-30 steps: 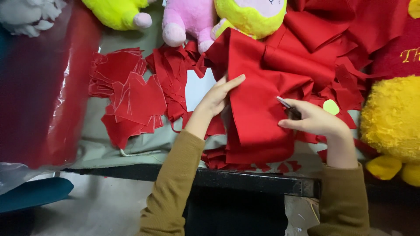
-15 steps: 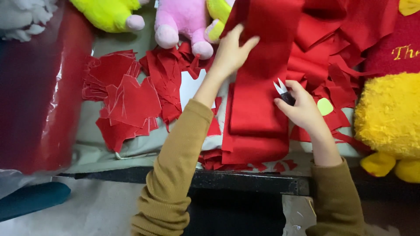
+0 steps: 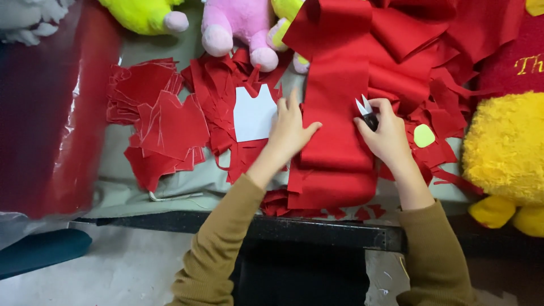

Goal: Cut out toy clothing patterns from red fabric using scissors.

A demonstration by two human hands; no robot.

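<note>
Red felt strip (image 3: 334,141) under left hand (image 3: 289,133), fingers spread; right hand (image 3: 388,133) fingers pinching snips (image 3: 365,110).

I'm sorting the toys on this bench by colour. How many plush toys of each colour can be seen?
Yellow-green plush toy: 1
Pink plush toy: 1
Lime plush toy, mostly hidden behind the red cloth strip: 1
Yellow plush toy: 1
Total: 4
</note>
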